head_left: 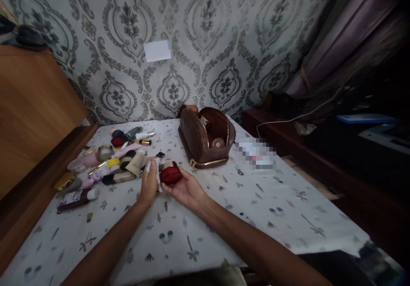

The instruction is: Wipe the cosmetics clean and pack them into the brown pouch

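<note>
My right hand (187,192) grips a small, dark-red faceted case (171,175) near the middle of the table. Close beside it, my left hand (148,185) is closed on a white tissue (157,176), which is at the case's left side. Whether the tissue touches the case I cannot tell. Just behind the case, a small beige and dark item (168,165) is partly hidden. Beyond my hands stands a brown cosmetic bag (205,143), unzipped, its dark inside showing.
Cosmetic tubes, jars and bottles crowd the table's left side, among them a beige tube (136,162) and a dark-red bottle with a white cap (77,198). A patterned white cloth (205,234) covers the table. A wooden cabinet (35,106) borders the left, a patterned wall the back.
</note>
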`<state>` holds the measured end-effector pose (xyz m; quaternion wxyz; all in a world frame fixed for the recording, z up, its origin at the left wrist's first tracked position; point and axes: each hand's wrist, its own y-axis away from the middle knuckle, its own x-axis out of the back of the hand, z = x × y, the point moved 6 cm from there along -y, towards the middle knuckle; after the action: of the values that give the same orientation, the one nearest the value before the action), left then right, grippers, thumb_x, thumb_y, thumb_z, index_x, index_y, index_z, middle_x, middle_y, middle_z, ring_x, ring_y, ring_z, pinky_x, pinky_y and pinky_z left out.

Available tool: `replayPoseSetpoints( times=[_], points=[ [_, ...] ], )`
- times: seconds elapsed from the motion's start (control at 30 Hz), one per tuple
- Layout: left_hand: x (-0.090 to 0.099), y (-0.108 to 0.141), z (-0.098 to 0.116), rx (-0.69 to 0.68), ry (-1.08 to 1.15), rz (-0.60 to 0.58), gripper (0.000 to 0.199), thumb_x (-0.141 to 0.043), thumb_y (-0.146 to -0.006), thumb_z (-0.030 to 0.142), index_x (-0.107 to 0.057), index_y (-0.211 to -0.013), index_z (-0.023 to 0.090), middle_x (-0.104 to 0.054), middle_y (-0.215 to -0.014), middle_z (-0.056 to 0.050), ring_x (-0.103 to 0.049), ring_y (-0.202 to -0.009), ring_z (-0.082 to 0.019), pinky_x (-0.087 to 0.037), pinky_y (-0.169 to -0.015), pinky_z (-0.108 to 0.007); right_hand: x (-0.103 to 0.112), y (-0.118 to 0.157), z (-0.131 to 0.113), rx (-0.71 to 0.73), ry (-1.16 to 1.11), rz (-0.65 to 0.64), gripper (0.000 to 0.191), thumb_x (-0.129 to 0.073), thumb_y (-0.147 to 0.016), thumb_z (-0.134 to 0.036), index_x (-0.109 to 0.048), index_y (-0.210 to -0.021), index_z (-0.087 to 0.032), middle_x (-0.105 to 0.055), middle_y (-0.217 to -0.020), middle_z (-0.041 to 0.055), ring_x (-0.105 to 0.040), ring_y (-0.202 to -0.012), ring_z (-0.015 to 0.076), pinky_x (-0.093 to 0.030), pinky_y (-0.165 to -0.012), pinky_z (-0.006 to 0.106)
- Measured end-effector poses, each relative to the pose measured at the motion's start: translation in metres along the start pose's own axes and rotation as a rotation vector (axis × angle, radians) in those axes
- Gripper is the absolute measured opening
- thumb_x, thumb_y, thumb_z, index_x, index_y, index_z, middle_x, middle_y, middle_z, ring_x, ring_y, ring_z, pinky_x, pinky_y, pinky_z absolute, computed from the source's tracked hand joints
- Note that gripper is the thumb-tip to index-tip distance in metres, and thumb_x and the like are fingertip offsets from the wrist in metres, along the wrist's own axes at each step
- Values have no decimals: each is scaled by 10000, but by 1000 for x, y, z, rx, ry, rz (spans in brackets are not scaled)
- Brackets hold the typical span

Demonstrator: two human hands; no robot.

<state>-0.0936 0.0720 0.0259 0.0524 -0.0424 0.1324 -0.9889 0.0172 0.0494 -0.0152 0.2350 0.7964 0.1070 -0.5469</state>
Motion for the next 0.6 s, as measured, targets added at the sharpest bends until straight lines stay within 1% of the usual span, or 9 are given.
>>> replayPoseSetpoints(
  times=[0.07, 0.1, 0.2, 0.3, 0.37, 0.43, 0.5, 0.53, 0.6],
  points=[
    [-8, 5, 3, -56, -29, -72, 460, -362, -937, 610, -553, -1089, 220, -619, -1046, -59, -587, -1024, -219, -454, -936, -357, -2, 0, -7, 39, -54, 5, 355, -422, -991, -447, -612, -1017, -149, -726, -916, 77, -662, -831, 193, -543, -743, 349],
    [-12, 9, 6, -97, -63, -111, 449, -371, -944, 584, -545, -1142, 222, -615, -1123, -71, -573, -1095, -225, -431, -990, -370, -4, 0, -9, 57, -55, -4, 373, -435, -980, -480, -616, -1013, -155, -723, -917, 71, -655, -836, 188, -539, -735, 334],
    [-22, 17, 13, -235, -192, -220, 449, -410, -955, 513, -505, -1283, 221, -551, -1321, -100, -485, -1271, -242, -335, -1109, -411, -5, 3, -9, 85, 50, -17, 332, -603, -890, -506, -638, -976, -188, -708, -876, 27, -627, -789, 156, -510, -669, 271],
    [-21, 20, 18, -286, -263, -215, 429, -426, -958, 473, -508, -1297, 225, -549, -1324, -104, -479, -1277, -249, -329, -1113, -433, -4, 6, -5, 144, 230, -13, 323, -766, -762, -452, -655, -941, -207, -679, -823, -18, -601, -741, 130, -476, -618, 232],
    [-16, 17, 19, -218, -218, -172, 391, -440, -951, 485, -550, -1224, 228, -607, -1202, -86, -554, -1167, -238, -398, -1048, -411, -7, 8, -2, 179, 351, -48, 358, -817, -708, -408, -662, -959, -205, -666, -821, -25, -602, -741, 127, -476, -616, 231],
    [-12, 13, 16, -78, -85, -148, 368, -447, -939, 522, -564, -1130, 231, -643, -926, -34, -635, -887, -197, -502, -860, -347, -10, 9, 2, 159, 434, -95, 371, -821, -705, -381, -659, -982, -196, -661, -811, -20, -612, -726, 132, -493, -625, 249],
    [-9, 8, 11, 61, 70, -123, 364, -449, -925, 560, -550, -1059, 237, -563, -694, 31, -587, -627, -151, -507, -657, -279, -9, 8, 6, 91, 425, -110, 344, -775, -756, -409, -648, -985, -185, -672, -793, -4, -628, -703, 148, -516, -625, 277],
    [-7, 6, 8, 104, 121, -98, 368, -454, -917, 574, -546, -1036, 238, -534, -654, 45, -561, -579, -140, -491, -610, -261, -7, 7, 7, 45, 387, -104, 330, -725, -800, -437, -642, -985, -177, -682, -790, 9, -637, -699, 158, -525, -620, 289],
    [-3, 2, 4, 126, 142, -30, 389, -464, -902, 596, -561, -995, 231, -560, -694, 33, -579, -629, -145, -490, -627, -255, -4, 5, 9, -39, 276, -77, 343, -588, -896, -481, -629, -1006, -159, -705, -811, 43, -654, -711, 177, -533, -601, 299]
  ],
)
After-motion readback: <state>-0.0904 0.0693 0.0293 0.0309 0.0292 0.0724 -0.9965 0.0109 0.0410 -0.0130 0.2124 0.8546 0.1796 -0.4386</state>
